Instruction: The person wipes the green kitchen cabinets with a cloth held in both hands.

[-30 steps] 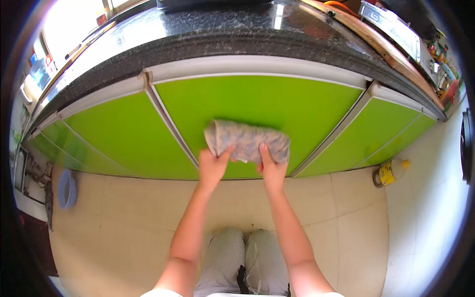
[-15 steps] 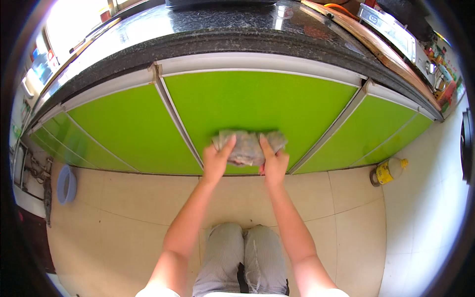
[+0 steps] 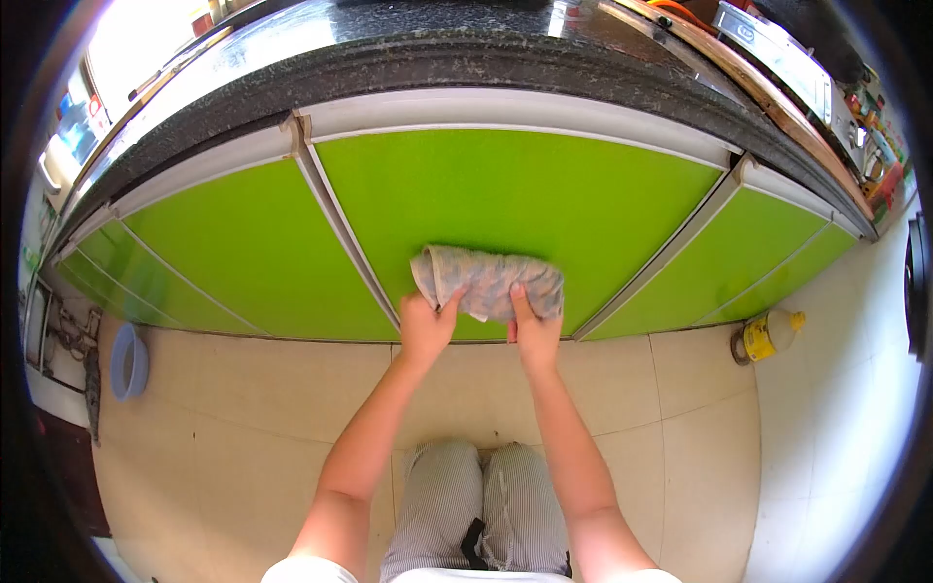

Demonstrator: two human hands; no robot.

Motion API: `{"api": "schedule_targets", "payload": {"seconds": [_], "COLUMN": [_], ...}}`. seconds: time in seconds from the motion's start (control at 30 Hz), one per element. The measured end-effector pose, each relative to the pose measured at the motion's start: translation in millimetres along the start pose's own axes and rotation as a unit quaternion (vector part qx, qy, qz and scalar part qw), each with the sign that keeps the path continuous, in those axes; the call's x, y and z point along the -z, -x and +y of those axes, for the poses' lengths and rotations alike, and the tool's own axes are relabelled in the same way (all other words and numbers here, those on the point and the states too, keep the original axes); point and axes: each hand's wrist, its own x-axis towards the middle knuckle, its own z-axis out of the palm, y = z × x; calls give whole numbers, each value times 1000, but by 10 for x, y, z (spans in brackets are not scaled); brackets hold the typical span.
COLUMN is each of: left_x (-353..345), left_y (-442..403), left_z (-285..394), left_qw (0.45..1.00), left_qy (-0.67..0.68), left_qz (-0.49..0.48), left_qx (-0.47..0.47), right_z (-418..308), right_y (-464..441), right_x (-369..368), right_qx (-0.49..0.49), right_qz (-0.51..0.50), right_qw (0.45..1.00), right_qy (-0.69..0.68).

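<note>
A greyish patterned cloth (image 3: 491,277), folded over on itself, is held up between both hands. My left hand (image 3: 426,325) grips its lower left part, thumb on the near side. My right hand (image 3: 536,330) pinches the lower right part, the thumb pointing up over the fabric. Most fingers of both hands are hidden behind the cloth or curled under it. Behind it stands the bright green door (image 3: 525,185) of the middle cabinet; I cannot tell whether the cloth touches that door.
Above the doors runs a dark speckled countertop (image 3: 437,58), with a wooden board (image 3: 748,83) and a gas stove (image 3: 777,58) at right. A blue basin (image 3: 128,361) rests on the tiled floor (image 3: 262,408) at left. A yellow-labelled bottle (image 3: 766,336) stands by the right wall.
The cloth, bunched and blurred before, is now spread wider and lies in a longer fold between my hands. Both hands stay at nearly the same place.
</note>
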Motion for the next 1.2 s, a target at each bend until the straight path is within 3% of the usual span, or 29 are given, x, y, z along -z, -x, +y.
{"api": "schedule_targets", "payload": {"seconds": [0.1,0.2,0.3,0.4,0.47,0.53,0.63,0.67,0.77,0.83,0.97,1.07,1.2], "left_x": [-28,-119,-117,1,110,285,395,357,198,83,-169,-357,-374], "left_y": [242,544,664,277,-152,-479,-706,-679,-422,-159,492,800,846], "left_z": [-314,-659,-467,-10,481,927,1212,1163,665,190,-605,-1026,-1074], "left_qw": [974,952,978,995,990,983,984,984,991,1000,977,944,923], "left_qy": [-161,-133,-76,-13,93,117,169,156,124,20,-109,-162,-186], "left_qz": [-122,-196,-108,-35,80,101,55,71,44,15,-104,-165,-216], "left_qx": [102,193,159,89,-72,-97,-6,-49,-24,-14,150,236,259], "right_z": [459,897,783,51,-643,-1126,-1499,-1410,-862,-393,672,1260,1480], "right_y": [40,25,47,94,170,124,36,17,9,8,32,12,-37], "right_x": [94,239,224,61,-189,-343,-438,-412,-286,-152,154,328,440], "right_qx": [-37,-125,-155,-81,28,153,135,160,162,101,27,-18,-156], "right_qz": [29,24,43,27,41,41,30,24,8,21,39,77,54], "right_qw": [999,982,965,994,999,987,990,986,986,994,998,958,950], "right_qy": [11,137,206,72,-16,-17,24,39,-32,-29,46,277,266]}}
